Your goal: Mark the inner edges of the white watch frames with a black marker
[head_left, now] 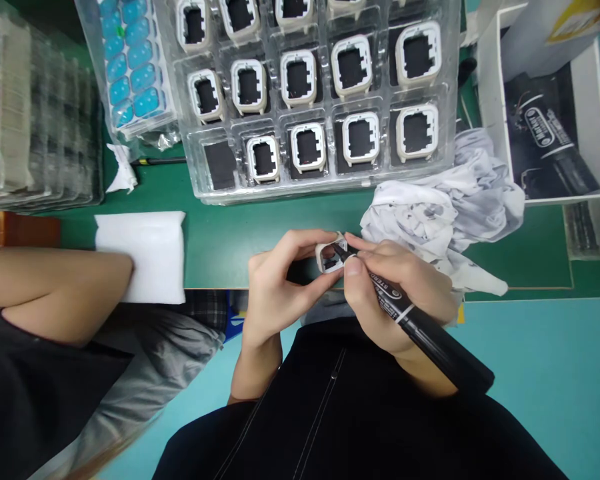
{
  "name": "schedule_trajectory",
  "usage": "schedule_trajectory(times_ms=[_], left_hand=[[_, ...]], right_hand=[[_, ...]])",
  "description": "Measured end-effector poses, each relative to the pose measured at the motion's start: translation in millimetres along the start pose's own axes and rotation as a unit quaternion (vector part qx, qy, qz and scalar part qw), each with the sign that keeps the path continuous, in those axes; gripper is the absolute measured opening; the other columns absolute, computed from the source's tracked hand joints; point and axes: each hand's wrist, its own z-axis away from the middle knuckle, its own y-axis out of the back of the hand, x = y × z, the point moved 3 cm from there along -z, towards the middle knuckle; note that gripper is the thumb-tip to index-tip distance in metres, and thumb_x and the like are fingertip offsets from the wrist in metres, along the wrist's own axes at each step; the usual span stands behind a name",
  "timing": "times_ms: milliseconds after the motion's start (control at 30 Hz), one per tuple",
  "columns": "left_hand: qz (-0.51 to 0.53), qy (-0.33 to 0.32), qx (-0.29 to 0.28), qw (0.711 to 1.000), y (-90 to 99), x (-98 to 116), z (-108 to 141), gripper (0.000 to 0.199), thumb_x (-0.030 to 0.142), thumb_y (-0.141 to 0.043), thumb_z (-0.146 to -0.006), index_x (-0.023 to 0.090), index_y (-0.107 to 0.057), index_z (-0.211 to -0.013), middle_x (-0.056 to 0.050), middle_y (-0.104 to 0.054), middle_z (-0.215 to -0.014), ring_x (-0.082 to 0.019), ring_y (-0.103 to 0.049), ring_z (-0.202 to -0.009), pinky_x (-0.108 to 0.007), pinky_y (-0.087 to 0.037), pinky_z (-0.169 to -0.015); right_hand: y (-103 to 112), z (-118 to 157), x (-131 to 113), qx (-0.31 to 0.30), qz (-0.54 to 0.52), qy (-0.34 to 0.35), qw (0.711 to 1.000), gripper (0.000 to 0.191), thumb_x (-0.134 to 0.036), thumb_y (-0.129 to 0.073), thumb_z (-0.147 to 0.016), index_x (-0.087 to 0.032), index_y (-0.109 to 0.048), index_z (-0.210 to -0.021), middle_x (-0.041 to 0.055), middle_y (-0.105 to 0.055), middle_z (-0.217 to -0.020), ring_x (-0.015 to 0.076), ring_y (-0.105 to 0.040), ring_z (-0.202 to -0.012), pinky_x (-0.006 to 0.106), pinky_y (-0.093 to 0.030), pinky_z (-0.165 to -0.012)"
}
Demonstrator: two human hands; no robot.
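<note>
Between its thumb and fingers, my left hand (285, 287) grips a small white square frame (323, 259) at the table's front edge. A thick black marker (420, 330) lies in my right hand (397, 290), its dark tip pointing into the frame's opening. The fingertips of my right hand are close to the frame; whether they touch it is hard to tell. Beyond my hands, a clear plastic tray (280, 194) holds several similar white frames in rows, and its front left compartment has only a dark pad.
A crumpled cloth (415, 210) lies right of the tray. A white box (560, 199) holds another marker and a bottle. At left are a folded white cloth (155, 250), stacked trays (45, 127), a pack of blue pieces (130, 63) and another person's arm (55, 280).
</note>
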Motion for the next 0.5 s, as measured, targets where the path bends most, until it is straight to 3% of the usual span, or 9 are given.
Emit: schedule_trajectory(times_ms=[267, 500], left_hand=[[-0.017, -0.011, -0.001, 1.000, 2.0, -1.5, 2.5, 0.046, 0.049, -0.102, -0.098, 0.029, -0.085, -0.135, -0.006, -0.093, -0.122, -0.023, -0.092, -0.099, -0.032, -0.079, -0.094], [-0.028, -0.024, -0.002, 0.999, 2.9, -2.0, 3.2, 0.041, 0.044, -0.101, -0.100, 0.030, -0.086, -0.135, -0.005, -0.093, -0.123, -0.022, -0.092, -0.099, -0.029, -0.077, -0.091]], right_hand=[[-1.4, -3.2, -1.2, 0.008, 0.013, 0.007, 1.000, 0.021, -0.010, -0.080, -0.099, -0.031, -0.077, -0.102, -0.0068, -0.083, -0.079, 0.0213, -0.088, -0.072, 0.038, -0.084, -0.087], [-3.2, -7.1, -2.0, 0.014, -0.003, 0.019, 1.000, 0.026, -0.004, -0.080, -0.096, -0.029, -0.073, -0.096, -0.0076, -0.080, -0.074, 0.0183, -0.083, -0.064, 0.037, -0.084, -0.086]])
